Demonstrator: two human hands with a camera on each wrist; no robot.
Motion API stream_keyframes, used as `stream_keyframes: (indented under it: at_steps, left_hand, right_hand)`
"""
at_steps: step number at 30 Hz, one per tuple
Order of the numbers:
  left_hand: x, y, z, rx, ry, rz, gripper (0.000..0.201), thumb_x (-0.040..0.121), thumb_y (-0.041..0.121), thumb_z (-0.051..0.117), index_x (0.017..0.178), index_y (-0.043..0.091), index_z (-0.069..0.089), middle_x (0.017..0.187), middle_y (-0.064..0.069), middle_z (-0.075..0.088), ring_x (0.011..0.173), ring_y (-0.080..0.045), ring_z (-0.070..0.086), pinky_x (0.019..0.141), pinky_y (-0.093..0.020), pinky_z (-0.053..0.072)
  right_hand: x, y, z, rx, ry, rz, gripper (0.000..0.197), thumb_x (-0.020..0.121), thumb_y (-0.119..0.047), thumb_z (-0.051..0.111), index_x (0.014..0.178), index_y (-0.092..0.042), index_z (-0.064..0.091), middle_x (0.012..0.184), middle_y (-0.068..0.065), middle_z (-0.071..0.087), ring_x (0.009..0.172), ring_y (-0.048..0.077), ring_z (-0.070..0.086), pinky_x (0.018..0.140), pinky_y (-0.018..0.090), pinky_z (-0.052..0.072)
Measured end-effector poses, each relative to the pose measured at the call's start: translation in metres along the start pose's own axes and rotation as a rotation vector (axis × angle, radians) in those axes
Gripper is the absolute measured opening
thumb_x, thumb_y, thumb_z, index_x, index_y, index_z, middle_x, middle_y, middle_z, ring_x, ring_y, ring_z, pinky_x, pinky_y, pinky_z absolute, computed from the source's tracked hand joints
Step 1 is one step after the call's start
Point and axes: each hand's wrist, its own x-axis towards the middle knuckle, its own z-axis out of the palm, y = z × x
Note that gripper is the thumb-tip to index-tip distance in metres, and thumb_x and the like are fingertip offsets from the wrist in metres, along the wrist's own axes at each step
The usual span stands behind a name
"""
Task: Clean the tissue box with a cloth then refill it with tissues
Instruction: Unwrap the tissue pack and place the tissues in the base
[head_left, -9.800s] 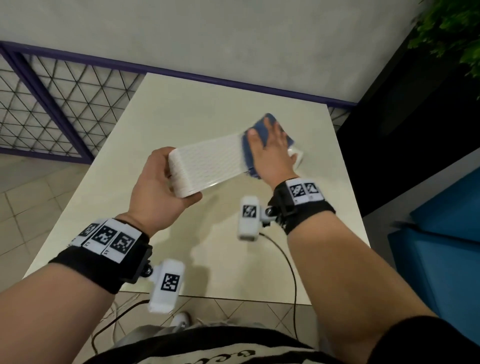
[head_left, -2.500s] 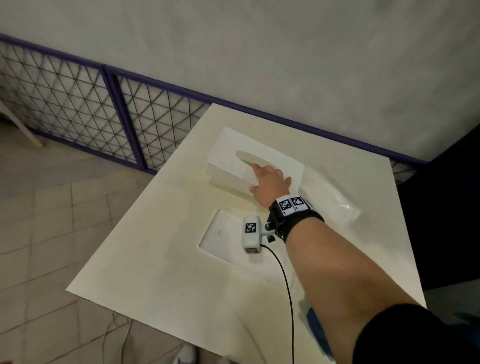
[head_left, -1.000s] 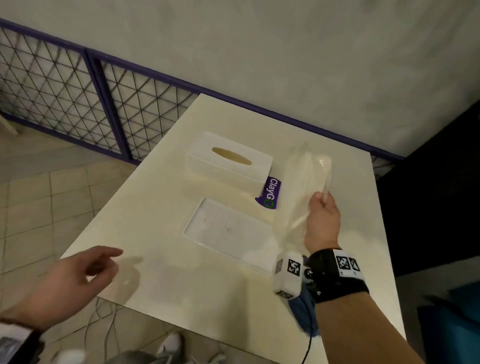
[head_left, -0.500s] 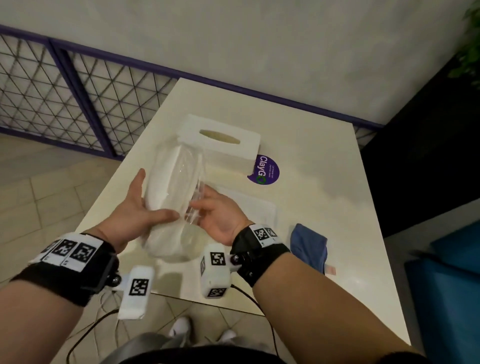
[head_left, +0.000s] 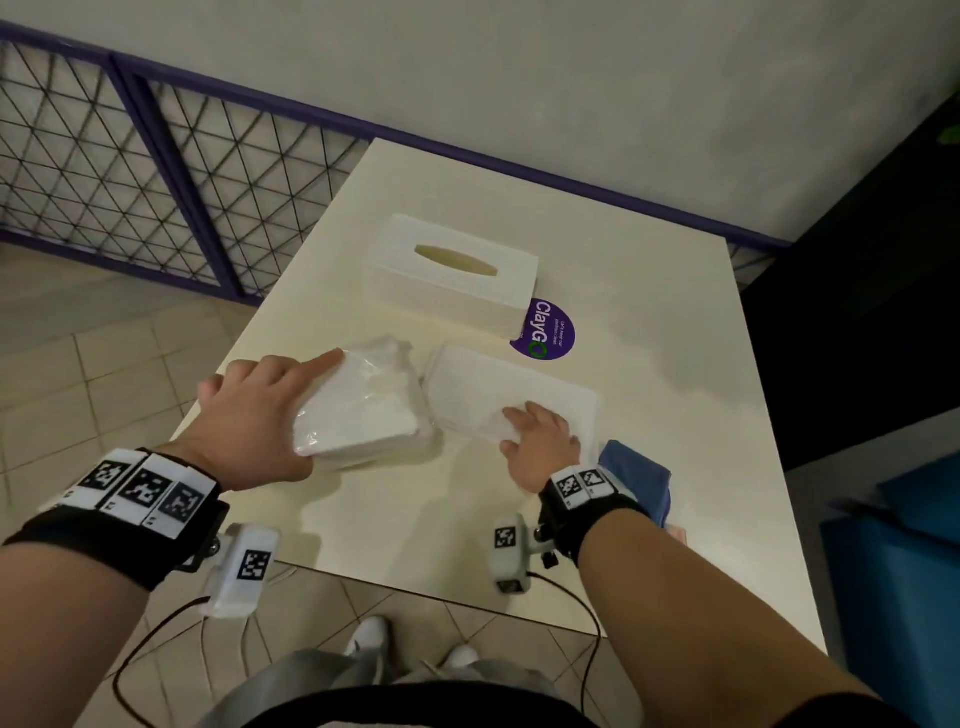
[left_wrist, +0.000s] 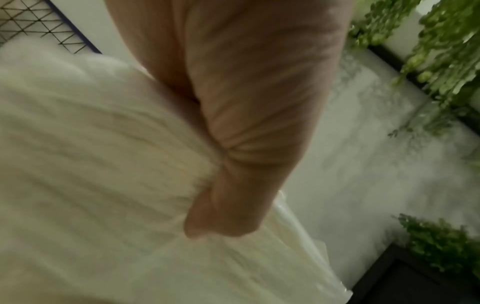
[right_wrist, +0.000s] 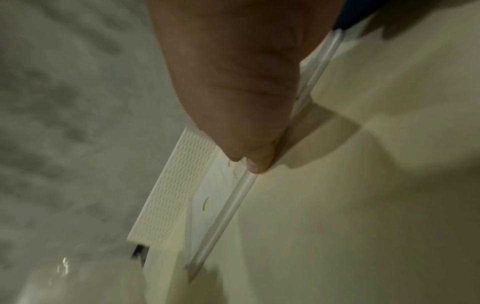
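The white tissue box cover (head_left: 452, 275) with its oval slot stands at the back of the table, and its side (right_wrist: 168, 195) also shows in the right wrist view. Its flat white base plate (head_left: 519, 389) lies in front of it. My left hand (head_left: 270, 410) grips a pack of white tissues in clear plastic (head_left: 363, 415) just left of the plate, low over the table. The thumb (left_wrist: 221, 205) presses into the tissue pack (left_wrist: 91, 164). My right hand (head_left: 540, 441) pinches the plate's near edge, fingertips (right_wrist: 249, 162) on the base plate (right_wrist: 221, 195). The blue cloth (head_left: 641, 478) lies by my right wrist.
A round purple sticker (head_left: 545, 332) sits on the cream table (head_left: 649, 364) beside the box cover. A purple-framed mesh fence (head_left: 156, 156) runs along the left, a grey wall stands behind, and a blue seat (head_left: 909, 545) is at the right. The table's near edge is close to my wrists.
Half a second ago both hands held the tissue pack up. Now the left hand alone has it, lowered beside the base plate, and the right hand has moved to the plate's near edge.
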Motion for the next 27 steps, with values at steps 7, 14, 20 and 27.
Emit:
stream_keyframes:
  at_steps: [7, 14, 20, 27]
  left_hand:
    - [0.011, 0.005, 0.019, 0.048, -0.154, 0.057, 0.104, 0.058, 0.093, 0.038, 0.145, 0.054, -0.001, 0.160, 0.005, -0.015, 0.146, -0.021, -0.016, 0.116, -0.051, -0.007]
    - [0.022, 0.014, 0.047, 0.114, -0.269, 0.010, 0.072, 0.088, 0.069, 0.012, 0.148, 0.039, -0.016, 0.160, 0.001, -0.019, 0.147, -0.024, -0.016, 0.115, -0.055, -0.012]
    - [0.021, 0.011, 0.057, 0.119, -0.261, 0.011, 0.073, 0.086, 0.071, 0.007, 0.146, 0.040, -0.021, 0.159, 0.003, -0.021, 0.147, -0.023, -0.018, 0.112, -0.055, -0.014]
    - [0.013, 0.002, 0.069, 0.036, -0.167, 0.036, 0.077, 0.081, 0.076, 0.000, 0.145, 0.041, -0.022, 0.158, 0.003, -0.023, 0.146, -0.022, -0.020, 0.113, -0.054, -0.016]
  right_hand:
    - [0.010, -0.014, -0.026, 0.067, 0.041, -0.020, 0.067, 0.083, -0.010, 0.049, 0.145, -0.032, 0.034, 0.156, -0.003, 0.023, 0.140, 0.026, 0.023, 0.115, 0.043, 0.025]
    - [-0.006, -0.098, -0.017, 0.220, 0.180, -0.570, 0.035, 0.094, -0.015, 0.047, 0.126, -0.024, 0.057, 0.131, -0.001, 0.057, 0.120, 0.023, 0.043, 0.105, 0.038, 0.038]
    - [-0.007, -0.126, -0.011, 0.014, -0.107, -0.524, 0.038, 0.101, -0.034, 0.034, 0.137, -0.024, 0.038, 0.139, 0.004, 0.044, 0.113, 0.030, 0.057, 0.094, 0.041, 0.045]
    - [0.012, -0.113, -0.017, 0.091, -0.157, -0.184, 0.041, 0.094, -0.012, 0.043, 0.134, -0.008, 0.041, 0.127, 0.012, 0.059, 0.111, 0.029, 0.058, 0.087, 0.034, 0.047]
